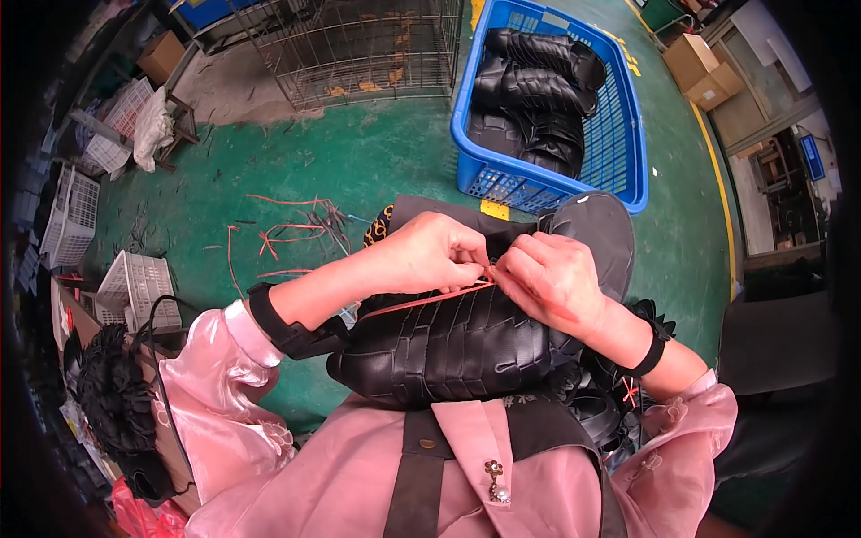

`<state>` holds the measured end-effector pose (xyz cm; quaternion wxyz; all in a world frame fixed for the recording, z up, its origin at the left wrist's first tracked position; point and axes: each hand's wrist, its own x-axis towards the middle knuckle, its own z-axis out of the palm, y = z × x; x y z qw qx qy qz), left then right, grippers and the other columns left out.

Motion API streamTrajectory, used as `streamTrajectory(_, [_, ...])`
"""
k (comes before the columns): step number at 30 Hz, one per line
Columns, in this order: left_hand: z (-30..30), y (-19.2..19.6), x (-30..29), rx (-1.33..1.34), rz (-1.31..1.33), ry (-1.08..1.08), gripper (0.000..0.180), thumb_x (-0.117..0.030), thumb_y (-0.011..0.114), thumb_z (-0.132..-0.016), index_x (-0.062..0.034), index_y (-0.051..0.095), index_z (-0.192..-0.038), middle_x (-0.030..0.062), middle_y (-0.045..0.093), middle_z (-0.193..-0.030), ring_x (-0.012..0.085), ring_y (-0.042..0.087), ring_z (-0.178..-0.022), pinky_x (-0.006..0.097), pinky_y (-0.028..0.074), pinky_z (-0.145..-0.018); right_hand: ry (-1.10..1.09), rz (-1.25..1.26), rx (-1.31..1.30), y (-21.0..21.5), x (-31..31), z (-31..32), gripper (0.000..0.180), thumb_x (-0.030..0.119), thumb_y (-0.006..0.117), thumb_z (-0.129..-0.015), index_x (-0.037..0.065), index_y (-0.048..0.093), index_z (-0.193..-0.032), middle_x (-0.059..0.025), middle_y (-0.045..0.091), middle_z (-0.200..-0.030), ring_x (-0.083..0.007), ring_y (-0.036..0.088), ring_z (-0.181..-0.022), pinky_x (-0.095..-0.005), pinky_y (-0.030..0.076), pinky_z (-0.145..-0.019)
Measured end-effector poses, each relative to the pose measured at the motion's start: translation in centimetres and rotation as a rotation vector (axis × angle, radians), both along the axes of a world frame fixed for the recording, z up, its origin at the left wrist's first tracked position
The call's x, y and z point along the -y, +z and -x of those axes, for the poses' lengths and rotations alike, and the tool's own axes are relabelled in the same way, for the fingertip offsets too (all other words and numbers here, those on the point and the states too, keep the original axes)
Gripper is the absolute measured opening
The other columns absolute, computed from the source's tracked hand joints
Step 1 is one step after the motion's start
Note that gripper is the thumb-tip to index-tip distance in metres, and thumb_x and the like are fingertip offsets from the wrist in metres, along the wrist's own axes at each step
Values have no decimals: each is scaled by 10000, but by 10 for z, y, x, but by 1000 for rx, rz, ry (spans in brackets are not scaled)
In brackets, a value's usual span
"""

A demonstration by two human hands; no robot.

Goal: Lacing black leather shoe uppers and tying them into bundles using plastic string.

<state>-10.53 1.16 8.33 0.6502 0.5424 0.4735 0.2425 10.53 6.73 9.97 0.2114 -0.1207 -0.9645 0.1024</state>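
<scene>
Red cord (421, 300) pinched by both hands' fingers (466, 260), its tip hidden over black woven piece (448, 345).

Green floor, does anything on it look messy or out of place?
Yes. Loose red strips and dark scraps lie scattered across the green floor, left of the blue crate, as if dropped offcuts rather than stored material.

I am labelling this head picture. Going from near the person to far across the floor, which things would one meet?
Black woven bundle on the lap → left hand and right hand on a red string → blue crate → wire cage.
</scene>
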Motion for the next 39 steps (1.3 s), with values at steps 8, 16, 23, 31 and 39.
streamTrajectory(8, [2, -14, -2, -144, -55, 95, 82, 0, 566, -813, 53, 622, -839, 68, 642, -720, 98, 607, -603, 251, 511, -540, 100, 296, 125, 2, 4, -13, 193, 125, 676, -765, 54, 498, -743, -89, 488, -647, -303, 564, -595, -397, 441, -512])
streamTrajectory(16, [-2, -13, -3, -322, -302, 100, 84, -50, 605, -766, 10, 640, -814, 62, 648, -681, 101, 605, -637, 278, 482, -586, 225, 386, 97, 2, 7, -13, 229, 69, 692, -718, 42, 465, -704, -100, 463, -631, -318, 552, -583, -408, 429, -501])
streamTrajectory(23, [-3, -11, -7, -358, -298, 127, 81, -56, 614, -758, 3, 641, -808, 66, 636, -674, 89, 586, -633, 267, 475, -592, 254, 378, 70, -5, 7, -14, 220, 64, 689, -729, 42, 471, -712, -105, 468, -635, -323, 544, -575, -404, 429, -499])
streamTrajectory(31, [1, 6, 6, -232, -331, 140, 79, -36, 623, -853, -13, 666, -914, 19, 655, -770, 48, 577, -685, 219, 462, -588, -101, 528, -55, -5, 5, -9, 319, 295, 766, -742, 60, 603, -883, -37, 619, -763, -266, 599, -755, -385, 481, -688])
streamTrajectory(39, [26, 21, 35, -135, -189, 269, 243, -58, 582, -916, -35, 616, -1156, -26, 579, -760, 54, 535, -710, 229, 462, -677, -62, 1335, 68, 12, -5, -20, 241, 223, 629, -931, 33, 585, -789, 32, 568, -685, -56, 521, -659, -253, 436, -610])
